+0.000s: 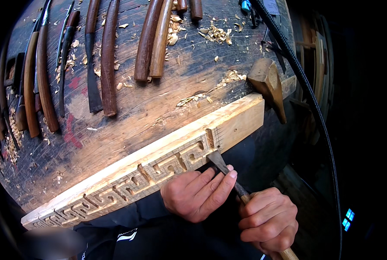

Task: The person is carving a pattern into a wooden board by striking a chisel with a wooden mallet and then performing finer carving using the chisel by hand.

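Right fingers (269, 216), nearest my camera, wrap the chisel handle (245, 199) while left fingers (218, 191) pinch its blade (218, 161) against the carved board (239, 126).

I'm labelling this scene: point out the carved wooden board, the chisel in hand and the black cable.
Carved wooden board (150, 175), head view: patterned face.
Chisel (219, 162), head view: steel blade.
Black cable (316, 106), head view: middle stretch.

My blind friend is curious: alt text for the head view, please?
A person's right grip holds a chisel by its handle, left grip touching its blade, at a wooden board carved with angular grooves. Wooden-handled tools and shavings lie on the workbench.
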Action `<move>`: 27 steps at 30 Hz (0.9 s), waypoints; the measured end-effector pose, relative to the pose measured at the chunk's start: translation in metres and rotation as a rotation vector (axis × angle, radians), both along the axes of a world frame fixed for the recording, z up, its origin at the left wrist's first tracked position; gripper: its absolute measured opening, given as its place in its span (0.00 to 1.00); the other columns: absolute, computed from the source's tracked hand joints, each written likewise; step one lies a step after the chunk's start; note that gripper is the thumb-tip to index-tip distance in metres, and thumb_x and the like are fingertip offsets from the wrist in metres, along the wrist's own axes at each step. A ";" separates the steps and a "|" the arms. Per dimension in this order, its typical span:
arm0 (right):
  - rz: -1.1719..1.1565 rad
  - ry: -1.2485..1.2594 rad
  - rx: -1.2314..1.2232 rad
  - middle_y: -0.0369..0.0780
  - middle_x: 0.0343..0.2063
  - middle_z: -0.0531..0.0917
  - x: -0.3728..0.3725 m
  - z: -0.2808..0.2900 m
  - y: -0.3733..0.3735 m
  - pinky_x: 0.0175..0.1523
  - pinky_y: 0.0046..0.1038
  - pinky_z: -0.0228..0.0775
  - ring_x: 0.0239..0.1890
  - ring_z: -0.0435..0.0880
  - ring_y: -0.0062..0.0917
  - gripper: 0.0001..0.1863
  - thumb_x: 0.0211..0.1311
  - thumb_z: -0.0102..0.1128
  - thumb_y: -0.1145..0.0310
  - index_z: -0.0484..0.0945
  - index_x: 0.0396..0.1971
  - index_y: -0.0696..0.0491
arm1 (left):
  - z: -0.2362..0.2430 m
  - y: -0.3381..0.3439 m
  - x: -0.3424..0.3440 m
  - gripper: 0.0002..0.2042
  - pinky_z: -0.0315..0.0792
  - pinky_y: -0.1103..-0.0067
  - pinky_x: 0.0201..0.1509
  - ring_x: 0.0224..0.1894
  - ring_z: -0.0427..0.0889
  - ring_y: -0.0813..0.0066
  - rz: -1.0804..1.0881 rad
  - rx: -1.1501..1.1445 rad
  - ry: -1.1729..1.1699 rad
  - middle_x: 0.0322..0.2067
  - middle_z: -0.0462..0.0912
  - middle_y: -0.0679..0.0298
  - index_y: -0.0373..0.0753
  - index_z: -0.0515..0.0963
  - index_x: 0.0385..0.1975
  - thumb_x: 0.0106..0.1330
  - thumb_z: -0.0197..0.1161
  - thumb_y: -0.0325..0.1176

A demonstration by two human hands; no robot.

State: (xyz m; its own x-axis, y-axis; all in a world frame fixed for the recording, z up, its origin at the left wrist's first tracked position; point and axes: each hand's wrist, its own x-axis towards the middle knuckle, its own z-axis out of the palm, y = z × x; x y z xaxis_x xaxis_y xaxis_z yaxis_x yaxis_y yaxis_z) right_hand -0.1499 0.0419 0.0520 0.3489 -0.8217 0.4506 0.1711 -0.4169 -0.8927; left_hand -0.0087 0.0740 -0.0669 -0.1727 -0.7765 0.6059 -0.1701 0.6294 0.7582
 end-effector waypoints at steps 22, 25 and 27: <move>0.339 -0.404 -0.103 0.45 0.13 0.80 -0.011 -0.005 -0.022 0.14 0.24 0.50 0.07 0.71 0.23 0.26 0.82 0.58 0.73 0.69 0.15 0.52 | 0.002 -0.006 0.007 0.19 0.79 0.81 0.30 0.36 0.94 0.69 -0.110 -0.069 0.005 0.45 0.94 0.46 0.24 0.82 0.61 0.73 0.69 0.25; 0.182 -0.257 -0.022 0.48 0.15 0.81 -0.021 0.007 -0.005 0.14 0.24 0.54 0.08 0.73 0.26 0.24 0.81 0.59 0.73 0.70 0.17 0.55 | 0.006 -0.008 0.009 0.21 0.80 0.81 0.30 0.35 0.93 0.69 -0.175 -0.076 -0.052 0.45 0.94 0.46 0.24 0.82 0.62 0.71 0.70 0.25; 0.096 -0.174 -0.009 0.54 0.18 0.82 -0.023 0.009 0.004 0.16 0.27 0.58 0.10 0.75 0.30 0.26 0.84 0.57 0.70 0.70 0.18 0.58 | 0.006 -0.010 0.007 0.22 0.81 0.80 0.31 0.36 0.92 0.68 -0.182 -0.067 -0.049 0.45 0.94 0.47 0.23 0.82 0.62 0.69 0.70 0.24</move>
State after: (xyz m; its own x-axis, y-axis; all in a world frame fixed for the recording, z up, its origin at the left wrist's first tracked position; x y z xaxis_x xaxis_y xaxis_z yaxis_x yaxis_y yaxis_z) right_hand -0.1730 0.0463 0.0614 0.3423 -0.7841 0.5177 0.3617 -0.3986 -0.8428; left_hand -0.0014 0.0642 -0.0608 -0.3372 -0.6881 0.6425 -0.0847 0.7019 0.7072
